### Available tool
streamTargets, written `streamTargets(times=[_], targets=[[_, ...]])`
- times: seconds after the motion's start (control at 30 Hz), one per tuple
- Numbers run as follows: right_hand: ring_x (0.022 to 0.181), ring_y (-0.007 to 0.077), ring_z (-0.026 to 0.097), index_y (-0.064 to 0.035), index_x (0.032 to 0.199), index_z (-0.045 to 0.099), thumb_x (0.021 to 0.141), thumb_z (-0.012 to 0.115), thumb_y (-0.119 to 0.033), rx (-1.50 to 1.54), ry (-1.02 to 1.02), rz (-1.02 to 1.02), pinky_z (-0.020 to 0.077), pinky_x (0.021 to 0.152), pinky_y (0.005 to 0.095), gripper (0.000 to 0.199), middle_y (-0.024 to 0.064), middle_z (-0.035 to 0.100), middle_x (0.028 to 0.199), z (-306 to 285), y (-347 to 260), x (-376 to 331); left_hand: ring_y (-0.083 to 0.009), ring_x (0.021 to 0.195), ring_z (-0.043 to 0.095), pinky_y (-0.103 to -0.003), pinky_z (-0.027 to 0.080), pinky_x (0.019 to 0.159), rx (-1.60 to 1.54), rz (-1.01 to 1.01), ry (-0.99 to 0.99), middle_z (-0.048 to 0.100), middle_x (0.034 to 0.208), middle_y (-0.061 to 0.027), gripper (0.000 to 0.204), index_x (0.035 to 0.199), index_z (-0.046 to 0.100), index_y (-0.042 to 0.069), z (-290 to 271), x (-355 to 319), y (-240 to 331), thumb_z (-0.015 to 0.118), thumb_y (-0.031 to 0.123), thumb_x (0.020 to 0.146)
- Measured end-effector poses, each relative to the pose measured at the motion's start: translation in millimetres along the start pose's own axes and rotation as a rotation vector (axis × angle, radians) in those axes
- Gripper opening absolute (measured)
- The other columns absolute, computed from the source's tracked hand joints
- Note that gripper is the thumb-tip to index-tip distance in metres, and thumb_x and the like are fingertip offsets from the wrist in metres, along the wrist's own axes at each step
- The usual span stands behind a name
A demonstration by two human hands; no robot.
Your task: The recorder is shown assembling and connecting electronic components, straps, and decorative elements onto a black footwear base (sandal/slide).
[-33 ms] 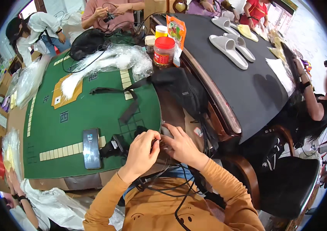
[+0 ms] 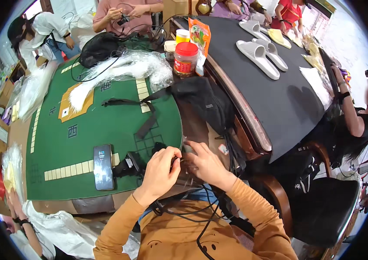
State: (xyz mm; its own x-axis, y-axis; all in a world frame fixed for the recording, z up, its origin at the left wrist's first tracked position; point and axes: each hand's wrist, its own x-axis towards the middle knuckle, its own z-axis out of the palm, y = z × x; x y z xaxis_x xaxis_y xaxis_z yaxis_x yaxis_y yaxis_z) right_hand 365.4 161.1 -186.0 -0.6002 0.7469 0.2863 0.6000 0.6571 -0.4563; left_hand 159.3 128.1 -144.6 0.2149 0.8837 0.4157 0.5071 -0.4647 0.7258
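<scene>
My left hand [image 2: 161, 173] is closed in a pinch over the near right edge of the green table mat [image 2: 123, 130]. Between its thumb and forefinger sits something small and dark, mostly hidden. Close beside it, my right hand [image 2: 210, 167] has its fingers curled toward the left fingertips and slightly blurred; what they hold cannot be made out. A few thin pale strands show just below the fingers. Black cables [image 2: 188, 212] hang across my lap beneath both hands. Left of my left hand lie a black strap with a buckle [image 2: 130, 162] and a smartphone [image 2: 103, 167].
Bundled white strands in clear plastic [image 2: 136, 65] lie across the mat, near a black bag [image 2: 203, 102]. A red-lidded jar [image 2: 185, 58] stands behind. Grey slippers [image 2: 260, 58] rest on the dark table [image 2: 279, 104] at right. A black-seated chair [image 2: 327, 208] stands close. Other people work around.
My right hand's fingers have shifted slightly and curled in more beside the left fingertips. My left hand stays in place.
</scene>
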Motion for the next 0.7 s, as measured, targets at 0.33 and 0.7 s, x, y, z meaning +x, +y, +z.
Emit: streamTargets(times=[0.33, 0.7], targets=[[0.153, 0.0436, 0.025, 0.0080, 0.139, 0.057, 0.087, 0.073, -0.049, -0.017, -0.466, -0.027, 0.0247, 0.123, 0.0481, 0.079, 0.0322, 0.030, 0.161, -68.2, 46.9, 13.2, -0.0240, 0.073, 0.058, -0.036, 0.049, 0.068, -0.012, -0.048, 0.060, 0.058, 0.084, -0.0106, 0.012, 0.102, 0.058, 0.001, -1.4, -2.7, -3.9, 0.062, -0.002, 0.091], [0.149, 0.0421, 0.034, 0.0009, 0.145, 0.054, 0.099, 0.042, -0.073, 0.268, -0.808, 0.166, 0.0279, 0.123, 0.0435, 0.088, 0.0301, 0.039, 0.157, -84.7, 65.5, 67.6, -0.0299, 0.080, 0.062, -0.041, 0.050, 0.072, 0.011, -0.039, 0.024, 0.061, 0.084, -0.0114, 0.013, 0.102, 0.061, 0.005, -7.8, -2.9, -2.3, 0.067, 0.003, 0.090]])
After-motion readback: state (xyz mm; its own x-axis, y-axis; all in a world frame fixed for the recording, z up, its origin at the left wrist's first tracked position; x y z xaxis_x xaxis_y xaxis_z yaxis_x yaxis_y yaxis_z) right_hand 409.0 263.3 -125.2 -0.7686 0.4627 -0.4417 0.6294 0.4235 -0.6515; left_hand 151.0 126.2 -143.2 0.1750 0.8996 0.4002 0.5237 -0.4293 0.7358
